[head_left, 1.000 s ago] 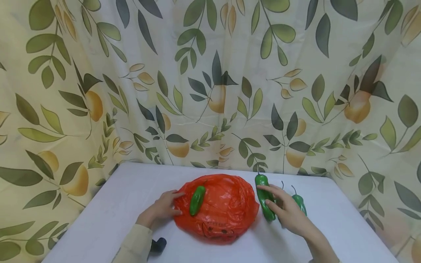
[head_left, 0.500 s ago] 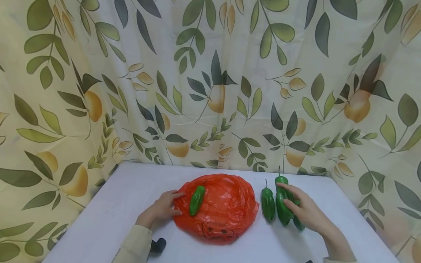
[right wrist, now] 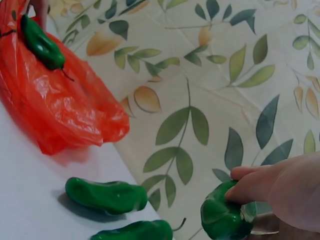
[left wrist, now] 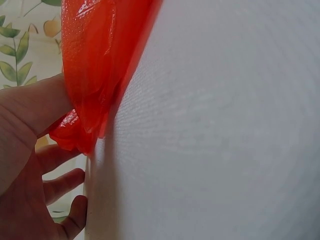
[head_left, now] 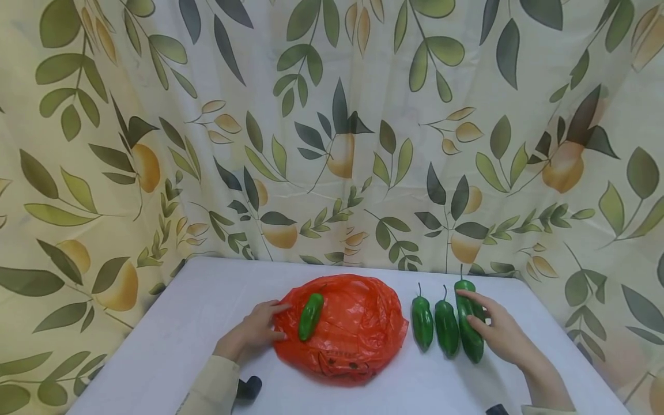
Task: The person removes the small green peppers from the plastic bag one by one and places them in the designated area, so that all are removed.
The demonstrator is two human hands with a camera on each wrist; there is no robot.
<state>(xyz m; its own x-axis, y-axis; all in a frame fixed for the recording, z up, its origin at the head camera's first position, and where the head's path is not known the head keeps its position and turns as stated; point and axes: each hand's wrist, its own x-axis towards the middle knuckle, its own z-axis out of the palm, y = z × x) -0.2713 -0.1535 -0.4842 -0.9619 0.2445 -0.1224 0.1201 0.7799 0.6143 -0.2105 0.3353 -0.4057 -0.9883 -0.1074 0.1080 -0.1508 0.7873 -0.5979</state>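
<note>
My right hand [head_left: 500, 331] holds a long green pepper [head_left: 467, 325] between thumb and fingers, at the right end of a row. Left of it lie two more green peppers, one in the middle [head_left: 446, 327] and one nearer the bag [head_left: 422, 321]. A bit of green shows past the held pepper, mostly hidden by the hand. A crumpled red plastic bag [head_left: 358, 334] lies at the centre, with a green pepper [head_left: 311, 317] on its left part. My left hand [left wrist: 30, 145] grips the bag's left edge, the red plastic between thumb and index finger; the thumb tip is hidden.
Everything lies on a white table [head_left: 207, 288]. A leaf-and-fruit patterned curtain [head_left: 332, 144] hangs behind the table's far edge and at both sides. A black rounded object [head_left: 250, 387] shows beside the left sleeve.
The right hand has moved right with its pepper, from beside the bag past the two other peppers, which now show fully. The left hand and bag have stayed in place.
</note>
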